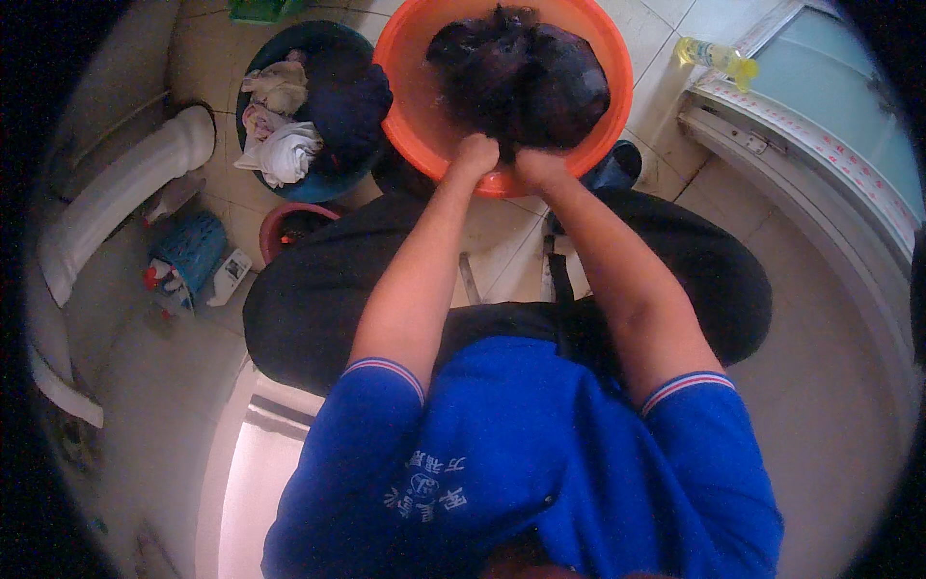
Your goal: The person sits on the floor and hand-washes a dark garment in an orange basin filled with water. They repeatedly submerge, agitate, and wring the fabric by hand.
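Observation:
Dark wet cloth (535, 87) lies bunched in an orange plastic basin (412, 123) with water in it. My left hand (479, 153) is closed in a fist at the basin's near side, at the lower edge of the cloth. Just right of it, my right hand (539, 168) is at the near rim, its fingers partly hidden in the basin. A dark strip of the cloth runs down between both hands; I cannot tell how firmly each one holds it.
Left of the basin stands a dark teal tub (304, 189) with white and dark clothes. A reddish bucket (271, 224), a blue basket (189, 250) with bottles and a white pipe (126, 188) are further left. A yellow bottle (712, 56) lies by the glass door frame (810, 137).

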Tool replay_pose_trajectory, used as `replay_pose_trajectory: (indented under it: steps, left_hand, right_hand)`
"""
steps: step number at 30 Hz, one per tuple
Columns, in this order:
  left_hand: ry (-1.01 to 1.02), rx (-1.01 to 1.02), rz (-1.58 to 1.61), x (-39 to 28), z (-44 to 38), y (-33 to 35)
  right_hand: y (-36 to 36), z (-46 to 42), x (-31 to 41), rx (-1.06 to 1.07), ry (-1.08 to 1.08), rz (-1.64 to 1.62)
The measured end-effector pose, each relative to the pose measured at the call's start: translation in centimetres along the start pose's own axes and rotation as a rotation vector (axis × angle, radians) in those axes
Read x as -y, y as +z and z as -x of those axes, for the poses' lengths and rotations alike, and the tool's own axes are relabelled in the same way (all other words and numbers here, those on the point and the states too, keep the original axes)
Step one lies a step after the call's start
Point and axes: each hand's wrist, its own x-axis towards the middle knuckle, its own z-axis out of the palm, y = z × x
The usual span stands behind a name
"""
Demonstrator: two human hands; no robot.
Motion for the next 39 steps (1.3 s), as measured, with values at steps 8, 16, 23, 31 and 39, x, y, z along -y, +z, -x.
replay_pose_trajectory:
  steps: [8,16,23,31,39]
  left_hand:
    - [-0.219,-0.078,0.543,-1.8,-2.8,-1.0]
    - [-0.245,-0.251,1.771,1.4,1.2,-0.1]
    - [-0.088,-0.09,2.139,-3.5,8.2,-8.0]
    - [-0.134,-0.264,2.123,-5.8,9.5,-9.9]
    - [-0.137,-0.413,2.037,-9.3,10.3,-11.8]
  right_hand:
    - [1.4,-5.1,-6.6,0.013,0.053,-0.222]
    - [-9.6,1.8,6.3,-0.631,-0.158,-0.848]
    - [-15.7,10.4,13.0,-0.455,-0.243,-0.871]
    - [-18.1,11.6,15.9,-0.774,-0.138,-0.39]
    - [-18.9,8.0,8.8,-0.838,-0.011,-0.279]
